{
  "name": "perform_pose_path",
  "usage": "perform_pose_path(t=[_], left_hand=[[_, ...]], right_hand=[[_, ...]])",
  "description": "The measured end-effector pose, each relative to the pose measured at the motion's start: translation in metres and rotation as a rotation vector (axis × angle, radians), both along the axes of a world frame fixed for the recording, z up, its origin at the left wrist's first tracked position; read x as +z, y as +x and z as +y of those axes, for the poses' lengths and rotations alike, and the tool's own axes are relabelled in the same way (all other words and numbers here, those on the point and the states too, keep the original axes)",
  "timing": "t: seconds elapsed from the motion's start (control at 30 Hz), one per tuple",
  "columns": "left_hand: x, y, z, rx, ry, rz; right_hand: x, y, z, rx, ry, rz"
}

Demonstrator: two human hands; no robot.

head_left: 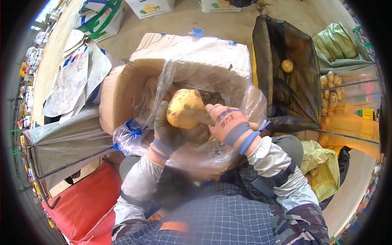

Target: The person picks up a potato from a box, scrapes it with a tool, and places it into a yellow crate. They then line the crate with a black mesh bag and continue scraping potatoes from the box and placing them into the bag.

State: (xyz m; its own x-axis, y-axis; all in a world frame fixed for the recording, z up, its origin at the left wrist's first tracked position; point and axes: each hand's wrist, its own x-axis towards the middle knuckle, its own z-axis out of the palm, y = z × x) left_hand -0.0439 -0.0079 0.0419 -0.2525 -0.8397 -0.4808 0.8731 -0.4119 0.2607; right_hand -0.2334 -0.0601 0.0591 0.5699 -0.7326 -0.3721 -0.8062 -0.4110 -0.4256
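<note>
My left hand (169, 130), in a glove with a dark coated palm, grips a large yellow potato (184, 108) with dark soil patches, its thumb up along the potato's left side. My right hand (228, 122), in an orange glove with blue bands, is closed at the potato's right edge. Its curled fingers point at the potato, and I cannot tell what is inside them. Both hands are over an open cardboard box (118, 96) lined with clear plastic (212, 73). Dark, soil-covered contents show behind the potato.
Right of the box stands a black-lined container (286, 98) with one potato (287, 65) in it. Further right are clear bags of potatoes (332, 94) and a yellow-green bag (322, 167). Grey sheeting (73, 141) and red fabric (83, 204) hang at the left. Printed cartons (151, 8) stand behind.
</note>
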Motion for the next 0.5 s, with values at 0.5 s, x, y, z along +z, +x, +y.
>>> perform_pose_path(t=[0.5], left_hand=[[-0.021, 0.022, -0.009, 0.136, -0.157, -0.273]], right_hand=[[-0.019, -0.003, -0.033, -0.394, -0.11, -0.408]])
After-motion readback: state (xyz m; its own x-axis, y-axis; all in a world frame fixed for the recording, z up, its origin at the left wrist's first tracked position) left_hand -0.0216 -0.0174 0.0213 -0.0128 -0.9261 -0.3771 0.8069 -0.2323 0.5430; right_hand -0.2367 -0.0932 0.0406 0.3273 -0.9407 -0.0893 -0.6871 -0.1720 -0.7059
